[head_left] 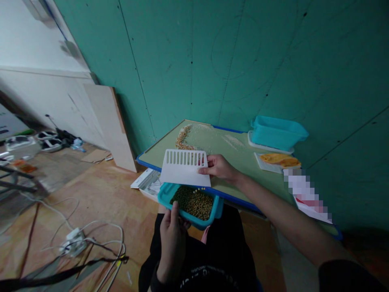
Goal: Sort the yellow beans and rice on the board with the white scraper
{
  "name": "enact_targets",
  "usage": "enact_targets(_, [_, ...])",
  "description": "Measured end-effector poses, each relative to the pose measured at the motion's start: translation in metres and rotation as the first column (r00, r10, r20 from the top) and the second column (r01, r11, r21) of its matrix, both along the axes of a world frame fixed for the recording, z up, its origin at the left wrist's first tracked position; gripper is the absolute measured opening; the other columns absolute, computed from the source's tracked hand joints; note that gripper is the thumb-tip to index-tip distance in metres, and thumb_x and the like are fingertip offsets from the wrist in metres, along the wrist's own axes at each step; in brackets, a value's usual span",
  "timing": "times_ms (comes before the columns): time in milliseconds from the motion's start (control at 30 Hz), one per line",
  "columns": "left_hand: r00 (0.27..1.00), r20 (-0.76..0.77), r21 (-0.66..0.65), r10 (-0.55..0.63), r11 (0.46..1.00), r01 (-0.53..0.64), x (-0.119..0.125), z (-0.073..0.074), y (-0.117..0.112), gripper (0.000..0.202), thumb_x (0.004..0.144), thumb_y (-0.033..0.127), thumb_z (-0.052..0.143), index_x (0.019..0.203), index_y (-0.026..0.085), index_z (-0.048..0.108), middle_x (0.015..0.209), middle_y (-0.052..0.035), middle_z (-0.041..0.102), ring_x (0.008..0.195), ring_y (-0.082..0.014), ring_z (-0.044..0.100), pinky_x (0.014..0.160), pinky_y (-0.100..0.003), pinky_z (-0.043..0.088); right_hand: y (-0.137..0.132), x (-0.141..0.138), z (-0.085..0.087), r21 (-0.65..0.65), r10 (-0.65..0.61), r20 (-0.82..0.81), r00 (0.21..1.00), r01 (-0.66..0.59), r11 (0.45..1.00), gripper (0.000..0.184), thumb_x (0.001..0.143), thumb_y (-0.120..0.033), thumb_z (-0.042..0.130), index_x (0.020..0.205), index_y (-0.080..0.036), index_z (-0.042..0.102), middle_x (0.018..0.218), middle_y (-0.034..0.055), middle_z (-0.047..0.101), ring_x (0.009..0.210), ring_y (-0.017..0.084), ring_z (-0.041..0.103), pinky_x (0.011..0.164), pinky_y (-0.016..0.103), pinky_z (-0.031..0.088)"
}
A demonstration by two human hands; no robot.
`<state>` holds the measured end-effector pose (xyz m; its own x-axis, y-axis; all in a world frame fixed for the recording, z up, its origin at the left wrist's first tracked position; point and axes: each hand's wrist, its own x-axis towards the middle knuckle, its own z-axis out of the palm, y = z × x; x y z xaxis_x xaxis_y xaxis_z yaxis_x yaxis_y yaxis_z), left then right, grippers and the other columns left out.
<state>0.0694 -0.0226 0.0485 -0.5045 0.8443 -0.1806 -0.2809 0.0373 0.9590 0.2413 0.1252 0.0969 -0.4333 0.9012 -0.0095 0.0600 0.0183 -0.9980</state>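
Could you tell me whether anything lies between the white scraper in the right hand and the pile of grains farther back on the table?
Nothing visible does. The scraper, held by the right hand above the teal tray, is separated from the grains only by green tabletop; the scraper hides a strip behind it.

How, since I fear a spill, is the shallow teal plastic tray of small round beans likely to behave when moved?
The shallow teal plastic tray is probably stiff: the left hand holds it by one edge without sagging. Its small round beans would likely roll and spill if tilted.
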Motion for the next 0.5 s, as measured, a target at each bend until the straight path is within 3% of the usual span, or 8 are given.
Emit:
enact_targets(133, [0.997, 0.053, -0.034, -0.049, 0.998, 0.05, -0.001, 0.004, -0.003, 0.021, 0.065, 0.033, 0.08, 0.071, 0.021, 0.064, 0.052, 0.0057, 0.046, 0.048, -0.0131, 0.047, 0.043, -0.024, 0.04, 0.001, 0.0, 0.01, 0.006, -0.011, 0.011, 1.0, 0.011, 1.0, 0.033, 0.063, -0.032, 0.086, 0.089, -0.016, 0.074, 0.082, 0.0052, 0.077, 0.066, 0.016, 0.069, 0.055, 0.027, 0.056])
enact_targets(267, [0.994, 0.082, -0.052, -0.07, 0.996, 0.074, -0.005, -0.006, -0.002, 0.024, 0.062, 0.034, 0.082, 0.071, 0.022, 0.062, 0.054, 0.0051, 0.046, 0.05, -0.0145, 0.049, 0.045, -0.025, 0.042, -0.013, 0.02, 0.036, 0.214, -0.222, 0.029, 0.975, 0.21, 0.954, 0.037, 0.068, -0.042, 0.083, 0.091, -0.014, 0.074, 0.083, 0.0075, 0.077, 0.069, 0.02, 0.071, 0.057, 0.029, 0.056])
enact_targets(367, [0.98, 0.165, -0.079, -0.114, 0.989, 0.128, -0.005, -0.022, -0.001, 0.029, 0.064, 0.039, 0.082, 0.071, 0.022, 0.06, 0.056, 0.0051, 0.046, 0.052, -0.0145, 0.051, 0.047, -0.025, 0.043, -0.053, 0.051, 0.046, 0.45, -0.474, 0.1, 0.875, 0.385, 0.806, 0.036, 0.078, -0.048, 0.075, 0.094, -0.016, 0.075, 0.087, 0.0082, 0.078, 0.075, 0.023, 0.072, 0.062, 0.031, 0.057])
enact_targets(433, [0.968, 0.229, -0.082, -0.103, 0.989, 0.125, -0.003, -0.032, 0.0, 0.034, 0.068, 0.048, 0.08, 0.069, 0.023, 0.057, 0.055, 0.007, 0.042, 0.049, -0.0124, 0.046, 0.046, -0.024, 0.042, -0.087, 0.074, 0.041, 0.582, -0.678, 0.175, 0.714, 0.481, 0.656, 0.032, 0.083, -0.047, 0.071, 0.094, -0.018, 0.076, 0.087, 0.0083, 0.079, 0.074, 0.024, 0.073, 0.061, 0.031, 0.056])
enact_targets(500, [0.958, 0.271, -0.064, -0.091, 0.992, 0.112, 0.0, -0.038, 0.0, 0.037, 0.069, 0.051, 0.079, 0.07, 0.022, 0.056, 0.055, 0.0079, 0.04, 0.048, -0.0108, 0.043, 0.046, -0.023, 0.041, -0.116, 0.091, 0.031, 0.675, -0.798, 0.215, 0.563, 0.505, 0.538, 0.029, 0.085, -0.045, 0.069, 0.095, -0.019, 0.076, 0.087, 0.0079, 0.079, 0.076, 0.026, 0.075, 0.062, 0.031, 0.057])
